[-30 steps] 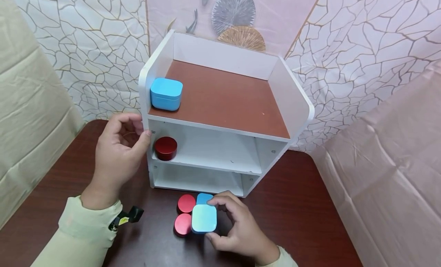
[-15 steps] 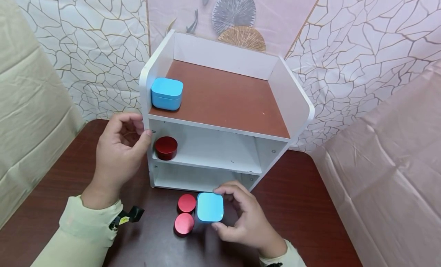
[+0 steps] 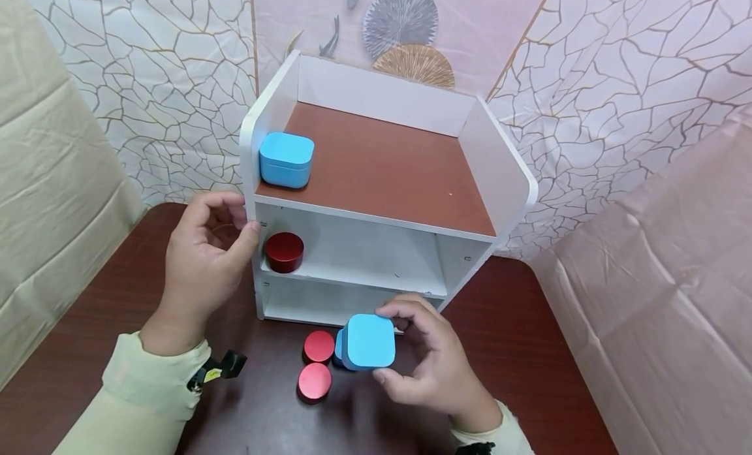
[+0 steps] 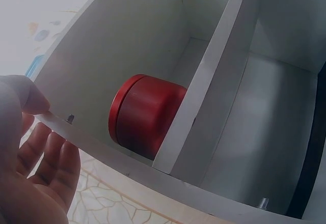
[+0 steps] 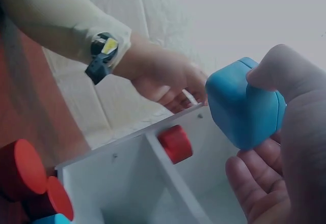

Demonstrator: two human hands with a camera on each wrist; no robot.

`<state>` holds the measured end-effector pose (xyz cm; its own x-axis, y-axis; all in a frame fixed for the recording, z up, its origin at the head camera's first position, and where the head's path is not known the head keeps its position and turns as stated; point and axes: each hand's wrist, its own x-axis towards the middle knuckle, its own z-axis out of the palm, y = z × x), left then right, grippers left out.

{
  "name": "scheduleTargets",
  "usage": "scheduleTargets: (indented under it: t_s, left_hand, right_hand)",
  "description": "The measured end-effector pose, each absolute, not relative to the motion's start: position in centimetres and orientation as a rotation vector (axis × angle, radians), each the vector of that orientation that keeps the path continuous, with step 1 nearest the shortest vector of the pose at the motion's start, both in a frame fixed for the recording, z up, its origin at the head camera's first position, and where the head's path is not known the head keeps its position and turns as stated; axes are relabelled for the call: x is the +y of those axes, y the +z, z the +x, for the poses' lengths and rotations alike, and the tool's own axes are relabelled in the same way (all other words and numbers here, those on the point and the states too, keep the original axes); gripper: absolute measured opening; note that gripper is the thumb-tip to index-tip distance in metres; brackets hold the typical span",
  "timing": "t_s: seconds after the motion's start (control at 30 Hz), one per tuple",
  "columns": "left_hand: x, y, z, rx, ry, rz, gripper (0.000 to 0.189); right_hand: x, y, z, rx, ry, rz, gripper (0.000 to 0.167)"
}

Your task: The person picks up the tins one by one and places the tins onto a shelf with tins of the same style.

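My right hand (image 3: 437, 363) pinches a blue square tin with rounded corners (image 3: 370, 341) between thumb and fingers, raised over the tabletop. Partly hidden beneath it is another blue tin (image 3: 339, 350), beside two round red tins, the rear (image 3: 319, 346) and the front (image 3: 314, 381). My left hand (image 3: 202, 266) holds the left side panel of a white shelf unit (image 3: 249, 155), thumb at the front edge and fingers around the outside, as the left wrist view shows. Just inside that panel, a round red tin (image 4: 145, 114) sits on the middle shelf. A blue tin (image 3: 286, 160) stands at the left on the brown top.
The shelf unit stands on a dark red-brown table (image 3: 499, 350), with a low white wall (image 3: 382, 89) around the back and sides of its top. Patterned cloth (image 3: 611, 83) hangs behind. A small black device (image 3: 217, 370) is strapped to my left wrist.
My right hand has lifted the blue tin up and to the right, away from the red tins, toward the shelf unit. My left hand has stayed at the side panel.
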<state>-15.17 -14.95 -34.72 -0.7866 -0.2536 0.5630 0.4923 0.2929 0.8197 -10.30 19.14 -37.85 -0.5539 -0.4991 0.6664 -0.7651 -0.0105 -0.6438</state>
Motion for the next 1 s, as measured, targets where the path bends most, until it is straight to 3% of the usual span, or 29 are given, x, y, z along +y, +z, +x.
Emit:
scheduleTargets:
  t_s: [1.0]
  left_hand:
    - [-14.9, -34.6, -15.1, -1.954, -1.541, -0.216, 0.038]
  right_hand:
    - [18.8, -31.7, -10.7, -1.906, 1.595, 1.32, 0.067]
